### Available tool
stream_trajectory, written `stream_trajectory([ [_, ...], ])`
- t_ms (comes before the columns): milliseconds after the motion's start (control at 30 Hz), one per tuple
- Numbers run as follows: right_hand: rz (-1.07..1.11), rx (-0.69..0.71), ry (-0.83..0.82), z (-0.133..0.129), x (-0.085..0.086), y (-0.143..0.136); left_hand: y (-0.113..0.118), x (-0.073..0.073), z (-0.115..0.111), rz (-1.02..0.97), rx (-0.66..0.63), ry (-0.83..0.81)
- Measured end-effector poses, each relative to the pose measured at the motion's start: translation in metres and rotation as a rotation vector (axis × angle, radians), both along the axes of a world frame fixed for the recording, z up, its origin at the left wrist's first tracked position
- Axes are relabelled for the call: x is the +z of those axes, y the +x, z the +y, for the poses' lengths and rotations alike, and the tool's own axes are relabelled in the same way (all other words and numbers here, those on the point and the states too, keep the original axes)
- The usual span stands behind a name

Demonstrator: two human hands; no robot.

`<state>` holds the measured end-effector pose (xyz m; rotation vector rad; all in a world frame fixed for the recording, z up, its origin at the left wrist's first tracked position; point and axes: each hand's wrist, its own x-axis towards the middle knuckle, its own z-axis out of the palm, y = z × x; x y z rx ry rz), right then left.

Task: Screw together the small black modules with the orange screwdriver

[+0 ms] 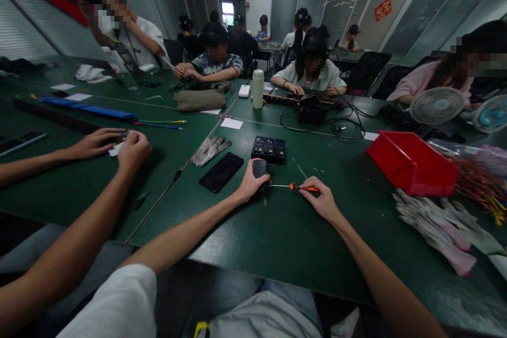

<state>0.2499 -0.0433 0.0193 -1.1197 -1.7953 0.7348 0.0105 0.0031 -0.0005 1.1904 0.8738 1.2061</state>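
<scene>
My left hand [250, 184] is closed around a small black box-shaped part [260, 168], held just above the green table [317, 243]. In my right hand [322, 199] is a screwdriver [308, 188] with an orange and black handle. Its thin metal shaft points left and its tip meets the right side of the black part; whether it sits in a screw I cannot tell. Directly behind my left hand lies a black block with several compartments or sockets [269, 149]. A black smartphone [222, 171] rests to the left of my left hand.
Grey work gloves [209, 150] lie beyond the phone; another pair [435, 227] is at right, near a red bin [412, 163] and copper-coloured wires [481, 185]. A co-worker's hands [132, 150] work at left. A pale bottle [257, 90] and black cables [348, 121] stand farther back.
</scene>
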Motion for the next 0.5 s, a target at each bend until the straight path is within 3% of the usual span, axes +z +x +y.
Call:
stream_trajectory([
  [267,0.057,-0.066,-0.272,0.0014,-0.005,-0.0018,0.0003,0.0021,-0.0018,0.013,0.022,-0.015],
  [500,-0.052,-0.123,-0.129,-0.0004,-0.0009,-0.0038,0.0009,0.0023,-0.0021,0.008,0.02,0.001],
])
